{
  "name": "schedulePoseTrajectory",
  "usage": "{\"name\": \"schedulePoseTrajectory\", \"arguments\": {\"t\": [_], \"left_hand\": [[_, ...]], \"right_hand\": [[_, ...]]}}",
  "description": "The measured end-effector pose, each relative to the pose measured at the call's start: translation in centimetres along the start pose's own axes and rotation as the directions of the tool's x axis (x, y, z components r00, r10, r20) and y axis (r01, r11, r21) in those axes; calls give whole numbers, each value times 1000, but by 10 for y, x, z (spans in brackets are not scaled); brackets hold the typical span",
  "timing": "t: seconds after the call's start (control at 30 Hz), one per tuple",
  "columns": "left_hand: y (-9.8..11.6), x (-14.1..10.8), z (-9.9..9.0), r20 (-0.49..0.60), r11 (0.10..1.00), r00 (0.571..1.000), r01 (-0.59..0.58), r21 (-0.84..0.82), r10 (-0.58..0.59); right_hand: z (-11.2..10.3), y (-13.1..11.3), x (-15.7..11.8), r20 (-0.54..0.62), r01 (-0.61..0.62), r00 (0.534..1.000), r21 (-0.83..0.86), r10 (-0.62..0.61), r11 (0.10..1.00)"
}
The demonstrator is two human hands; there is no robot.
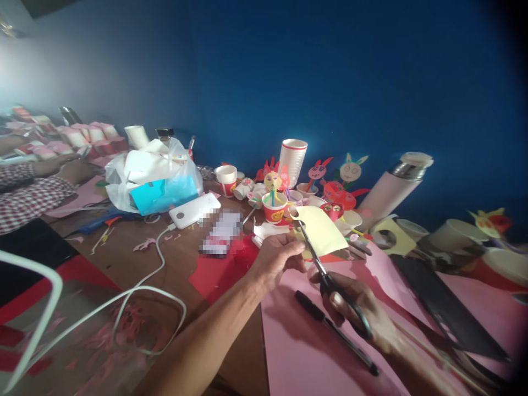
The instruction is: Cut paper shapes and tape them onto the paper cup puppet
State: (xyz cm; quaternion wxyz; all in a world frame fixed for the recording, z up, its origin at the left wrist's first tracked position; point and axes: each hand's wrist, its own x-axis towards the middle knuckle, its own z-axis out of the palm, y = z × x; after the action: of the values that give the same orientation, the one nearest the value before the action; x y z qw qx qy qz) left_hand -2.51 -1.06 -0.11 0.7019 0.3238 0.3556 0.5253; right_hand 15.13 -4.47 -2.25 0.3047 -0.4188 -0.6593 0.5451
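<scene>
Between the fingers of my left hand (282, 256) is the near left part of a pale yellow sheet of paper (324, 230), raised above the table. My right hand (355, 302) grips black-handled scissors (319, 263), fingers around the handles. Their blades point up and away, at the left edge of the yellow paper; whether they are fully closed is hard to see. Beneath my hands lies a large pink paper sheet (305, 341). On it, just below the scissors, rests a black marker (336, 333). Red paper (218, 275) sits left of my left hand.
Paper cups (274, 208) with paper animal faces crowd the back, before a blue wall. A flask (390, 195) leans at right, near a dark flat panel (445, 308). Leftward are a phone (221, 232), power bank (195, 210), white cable (159, 269), plastic bag (154, 179) and another person's sleeves (37, 198).
</scene>
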Motion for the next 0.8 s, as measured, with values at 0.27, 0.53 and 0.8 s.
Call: {"name": "schedulePoseTrajectory", "arguments": {"t": [0.27,0.53,0.8], "left_hand": [[1,1,-3,2,999,1000,9,46,-9],[1,2,-6,19,997,999,39,74,-40],[4,1,-6,28,995,998,51,84,-54]], "right_hand": [[-2,1,1,49,11,999,28,-13,1000],[-3,0,0,37,17,999,13,-18,1000],[-5,-1,1,30,8,1000,1,-8,1000]]}}
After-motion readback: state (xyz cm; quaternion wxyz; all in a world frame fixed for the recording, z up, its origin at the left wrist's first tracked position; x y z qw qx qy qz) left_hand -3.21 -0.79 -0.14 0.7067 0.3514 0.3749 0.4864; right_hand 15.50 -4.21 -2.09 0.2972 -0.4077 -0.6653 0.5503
